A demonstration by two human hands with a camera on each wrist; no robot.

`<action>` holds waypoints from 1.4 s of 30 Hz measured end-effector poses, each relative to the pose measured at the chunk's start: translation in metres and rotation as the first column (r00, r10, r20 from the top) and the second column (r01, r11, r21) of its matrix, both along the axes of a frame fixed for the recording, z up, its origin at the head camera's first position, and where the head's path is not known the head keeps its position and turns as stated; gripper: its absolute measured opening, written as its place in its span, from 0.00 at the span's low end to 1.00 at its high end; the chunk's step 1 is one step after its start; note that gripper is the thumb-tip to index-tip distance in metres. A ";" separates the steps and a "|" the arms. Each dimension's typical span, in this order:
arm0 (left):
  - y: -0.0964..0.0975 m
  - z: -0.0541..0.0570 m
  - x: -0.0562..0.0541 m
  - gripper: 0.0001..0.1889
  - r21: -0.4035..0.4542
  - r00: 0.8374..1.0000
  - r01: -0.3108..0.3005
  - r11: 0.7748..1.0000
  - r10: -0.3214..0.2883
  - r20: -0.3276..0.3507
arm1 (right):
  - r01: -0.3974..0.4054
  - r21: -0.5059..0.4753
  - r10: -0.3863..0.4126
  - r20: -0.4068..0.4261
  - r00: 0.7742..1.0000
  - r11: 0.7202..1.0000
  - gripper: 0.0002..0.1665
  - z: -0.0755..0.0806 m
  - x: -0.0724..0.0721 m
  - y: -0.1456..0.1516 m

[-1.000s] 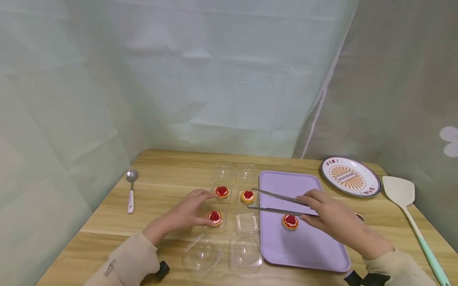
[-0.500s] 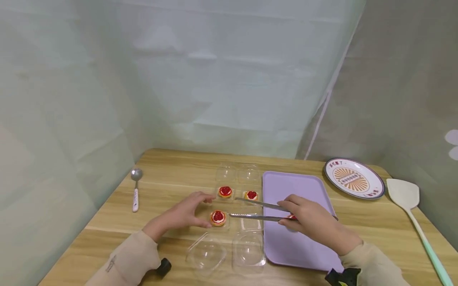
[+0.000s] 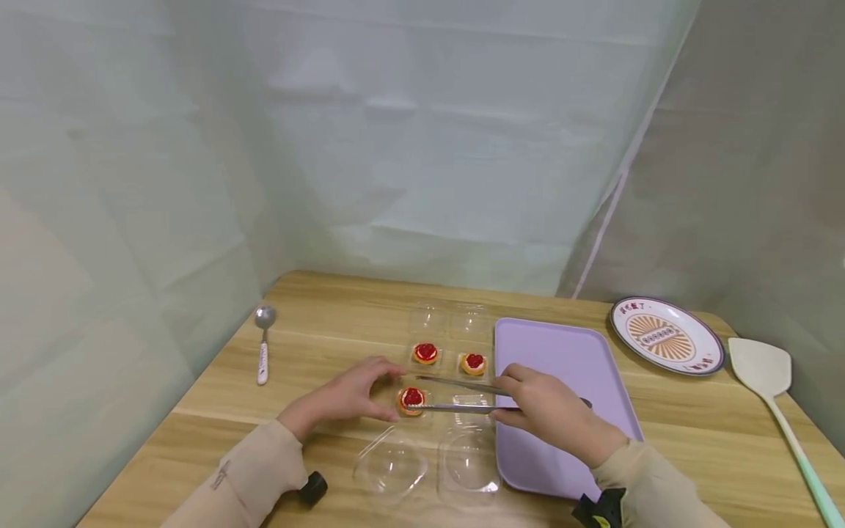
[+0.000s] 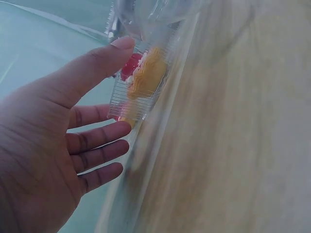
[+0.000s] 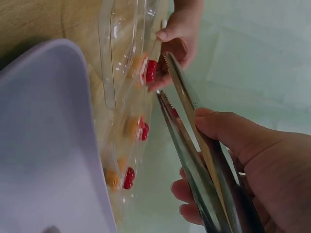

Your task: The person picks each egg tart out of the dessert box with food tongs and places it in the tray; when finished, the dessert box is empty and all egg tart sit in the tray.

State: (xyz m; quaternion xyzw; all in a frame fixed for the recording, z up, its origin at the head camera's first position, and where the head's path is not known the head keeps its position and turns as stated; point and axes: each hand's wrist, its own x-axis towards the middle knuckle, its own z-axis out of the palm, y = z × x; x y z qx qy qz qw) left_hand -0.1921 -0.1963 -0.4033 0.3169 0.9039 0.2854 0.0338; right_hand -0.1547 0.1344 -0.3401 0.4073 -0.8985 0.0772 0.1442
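My right hand [image 3: 548,412] holds metal tongs [image 5: 194,145], with thumb and fingers on opposite arms. The tongs' tips are parted with nothing between them; one arm overlaps the front-left tart [image 3: 412,400] in the head view. My left hand [image 3: 346,392] is beside that tart, thumb and fingers spread. In the left wrist view its thumb is at the edge of the clear plastic box [image 4: 141,99] around the tart [image 4: 151,75]; contact is unclear. Two more red-topped tarts sit in clear boxes behind, the back-left tart [image 3: 426,353] and the back-right tart [image 3: 473,364].
A lilac tray [image 3: 561,345] lies under my right hand. A clear box lid [image 3: 391,466] and another clear lid [image 3: 469,462] are at the front. A spoon [image 3: 264,345] lies left; a patterned plate [image 3: 667,336] and a spatula [image 3: 766,374] are on the right.
My right hand and the tongs have moved left, from over the tray toward the front-left tart. The hand now covers where a tart lay on the tray. My left hand stays beside the front-left tart.
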 end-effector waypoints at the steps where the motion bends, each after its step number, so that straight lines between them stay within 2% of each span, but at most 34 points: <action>1: 0.000 0.000 0.000 0.39 0.003 1.000 0.002 1.000 -0.002 0.001 | 0.002 0.007 -0.002 0.004 1.000 1.000 0.19 -0.001 -0.001 -0.001; 14: 0.002 0.002 -0.002 0.39 -0.016 1.000 -0.006 1.000 0.006 0.002 | 0.003 0.108 -0.002 -0.012 1.000 0.994 0.17 0.005 -0.007 -0.017; 23: 0.001 0.001 -0.002 0.38 -0.013 1.000 0.003 1.000 -0.003 -0.020 | 0.000 0.155 0.012 -0.077 0.997 0.988 0.17 0.009 -0.012 -0.021; 31: 0.001 0.001 -0.001 0.37 -0.012 1.000 -0.009 1.000 0.009 -0.005 | -0.008 0.191 0.023 -0.077 0.997 0.982 0.16 0.010 -0.014 -0.023; 37: 0.001 0.001 0.000 0.37 -0.022 1.000 -0.001 1.000 0.001 -0.027 | -0.011 0.190 0.025 -0.076 0.997 0.982 0.16 0.009 -0.014 -0.021; 42: 0.002 0.002 0.000 0.38 -0.021 1.000 -0.006 1.000 0.006 -0.010 | 0.006 0.164 0.006 -0.072 0.997 0.986 0.16 0.008 -0.013 -0.019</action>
